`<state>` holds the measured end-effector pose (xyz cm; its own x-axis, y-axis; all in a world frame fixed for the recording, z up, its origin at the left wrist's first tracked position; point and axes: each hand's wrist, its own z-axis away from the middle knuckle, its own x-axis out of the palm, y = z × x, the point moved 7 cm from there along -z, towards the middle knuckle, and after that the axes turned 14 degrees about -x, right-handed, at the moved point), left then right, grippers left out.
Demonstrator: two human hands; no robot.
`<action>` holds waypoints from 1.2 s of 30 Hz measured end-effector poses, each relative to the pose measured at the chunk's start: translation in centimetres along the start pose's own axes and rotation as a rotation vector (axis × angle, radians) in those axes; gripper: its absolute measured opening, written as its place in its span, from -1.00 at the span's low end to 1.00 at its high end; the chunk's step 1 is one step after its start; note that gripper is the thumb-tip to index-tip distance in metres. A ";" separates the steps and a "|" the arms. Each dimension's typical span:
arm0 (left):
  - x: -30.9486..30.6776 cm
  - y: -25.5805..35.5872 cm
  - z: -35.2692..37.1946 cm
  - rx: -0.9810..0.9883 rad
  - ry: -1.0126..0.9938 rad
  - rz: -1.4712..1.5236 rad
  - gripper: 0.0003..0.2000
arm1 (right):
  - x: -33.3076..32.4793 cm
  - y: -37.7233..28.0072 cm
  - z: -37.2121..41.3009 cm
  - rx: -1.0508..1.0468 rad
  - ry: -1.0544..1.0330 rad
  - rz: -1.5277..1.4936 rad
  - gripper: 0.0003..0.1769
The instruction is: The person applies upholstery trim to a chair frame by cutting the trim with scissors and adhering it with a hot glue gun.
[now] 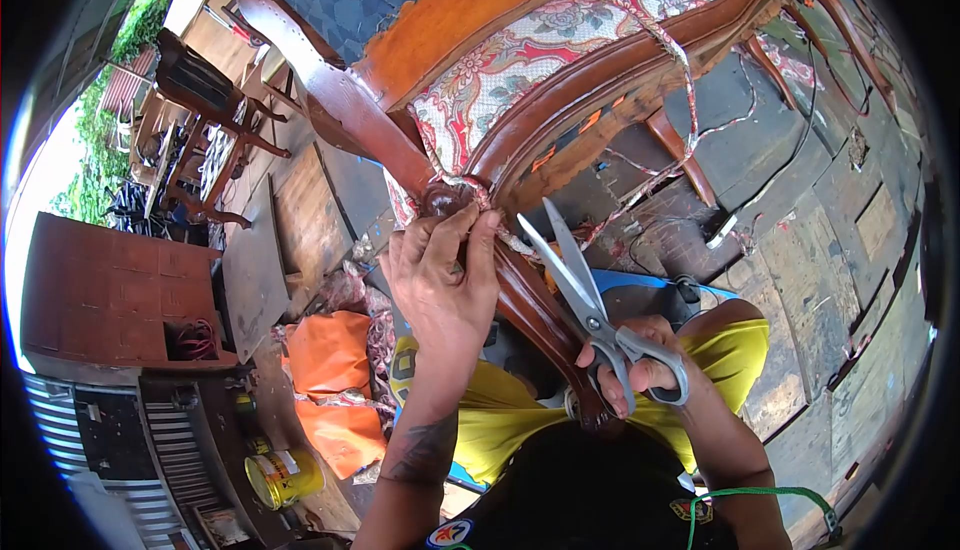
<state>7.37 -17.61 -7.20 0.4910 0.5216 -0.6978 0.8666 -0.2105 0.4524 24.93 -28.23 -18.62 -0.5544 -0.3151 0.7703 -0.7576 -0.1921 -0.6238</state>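
In front of me stands a carved wooden settee (610, 75) with a floral fabric seat (520, 65). My left hand (440, 270) pinches a fabric-covered piping cord (512, 240) between thumb and fingers at the corner where the front leg meets the rail. From there the cord trails right, loops over the front rail and hangs below it. My right hand (655, 355) has its fingers through the handles of metal scissors (578, 285). Their blades are parted and point up, just right of the front leg (540, 315), near the cord.
Orange material (335, 390) and patterned fabric scraps lie left of my knees. A yellow can (285, 477) stands at lower left, near a red-brown cabinet (120, 290). Another wooden chair (205, 85) is farther back. A dark cable (790, 160) crosses the patched board floor at right.
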 end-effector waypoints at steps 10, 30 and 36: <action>0.7 -2.1 -0.4 -0.369 -0.171 0.475 -0.82 | 1.6 1.0 -1.3 0.121 -0.075 0.029 -0.46; 0.9 -3.4 0.1 -0.245 -0.142 0.428 -0.87 | 2.9 0.5 -4.5 0.175 0.090 0.117 -0.65; 0.8 -3.6 0.2 -0.216 -0.127 0.385 -0.86 | 2.5 0.6 -4.7 0.138 0.065 0.215 -0.68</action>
<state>4.66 -16.58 -9.44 0.7923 0.3308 -0.5126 0.5871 -0.1851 0.7880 21.49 -24.76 -16.47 -0.7217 -0.3031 0.6224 -0.5683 -0.2539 -0.7827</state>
